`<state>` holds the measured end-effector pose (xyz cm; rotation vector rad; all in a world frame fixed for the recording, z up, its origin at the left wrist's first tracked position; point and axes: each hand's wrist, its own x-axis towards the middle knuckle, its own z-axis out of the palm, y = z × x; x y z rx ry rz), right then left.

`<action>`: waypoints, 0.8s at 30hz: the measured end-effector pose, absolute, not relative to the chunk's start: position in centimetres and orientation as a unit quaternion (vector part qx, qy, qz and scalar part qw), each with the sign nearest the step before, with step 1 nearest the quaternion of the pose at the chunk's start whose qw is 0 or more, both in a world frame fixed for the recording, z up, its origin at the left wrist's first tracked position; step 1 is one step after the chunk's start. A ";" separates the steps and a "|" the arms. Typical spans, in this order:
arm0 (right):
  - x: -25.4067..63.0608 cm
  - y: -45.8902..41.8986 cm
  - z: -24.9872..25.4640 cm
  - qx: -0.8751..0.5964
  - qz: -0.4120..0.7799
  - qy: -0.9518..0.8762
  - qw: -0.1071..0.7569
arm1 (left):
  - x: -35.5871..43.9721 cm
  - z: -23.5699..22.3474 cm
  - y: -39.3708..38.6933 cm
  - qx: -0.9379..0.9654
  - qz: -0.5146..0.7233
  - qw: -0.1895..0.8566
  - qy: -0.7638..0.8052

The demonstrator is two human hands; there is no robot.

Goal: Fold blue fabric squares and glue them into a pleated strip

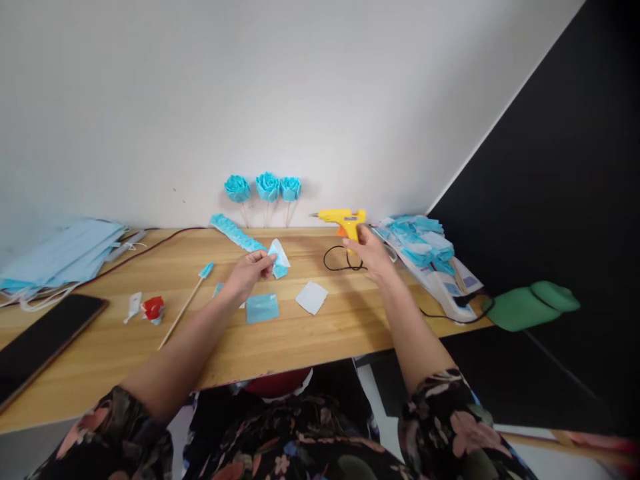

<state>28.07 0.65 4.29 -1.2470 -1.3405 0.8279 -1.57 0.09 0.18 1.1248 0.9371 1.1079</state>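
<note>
while the right hand (371,252) grips the glue gun (341,217) by its handle, raised near the back edge of the surface (310,340), the left hand (251,270) pinches a folded piece (281,259) between thumb and fingers over the surface's middle. the gun's barrel runs roughly along that edge, its nozzle pointing left; the piece lies left of the nozzle and looks lower, the two apart. the piece is small, white and light blue, with a peaked top; the gun is yellow with an orange trigger.
</note>
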 end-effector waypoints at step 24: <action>23.4 1.5 1.9 -0.375 0.492 -0.606 0.501 | -3.1 0.9 0.8 0.421 0.466 0.702 0.337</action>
